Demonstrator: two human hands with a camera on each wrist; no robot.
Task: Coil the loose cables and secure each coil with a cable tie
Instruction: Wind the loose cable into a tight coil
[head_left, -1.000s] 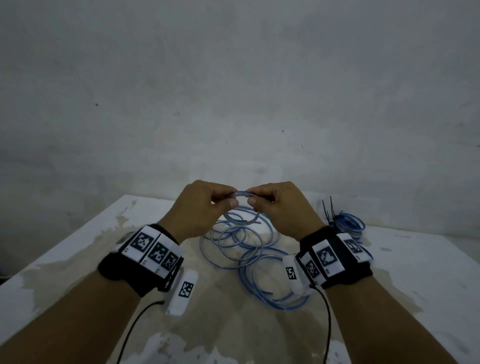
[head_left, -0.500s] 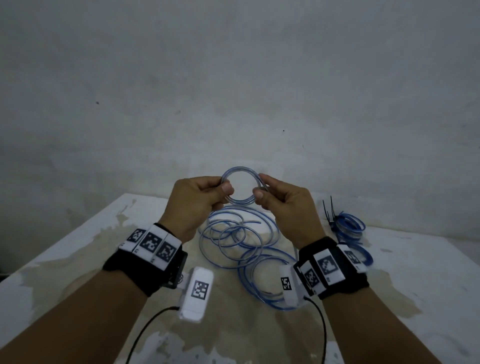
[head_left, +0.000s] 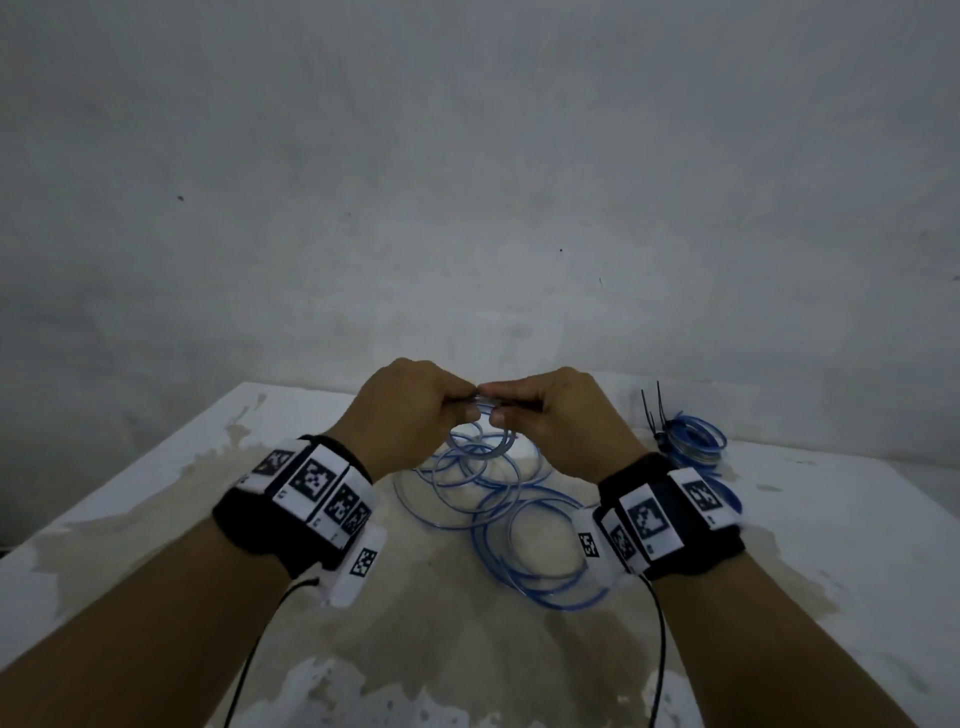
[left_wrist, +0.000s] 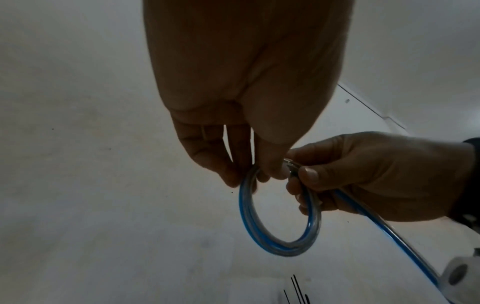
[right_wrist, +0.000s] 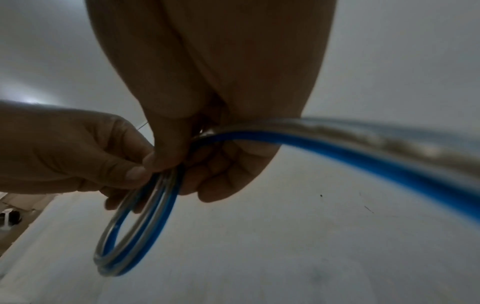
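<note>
Blue cable (head_left: 519, 514) lies in loose loops on the white table (head_left: 831, 519), and its upper end is wound into a small coil (left_wrist: 280, 236) held above them. Left hand (head_left: 410, 410) and right hand (head_left: 561, 421) meet at the coil's top, each pinching it between thumb and curled fingers. Near the right wrist lie a finished coil (head_left: 693, 441) and black cable ties (head_left: 652, 410).

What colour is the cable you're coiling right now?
The cable is clear with a blue stripe along it, shown best in the right wrist view.
</note>
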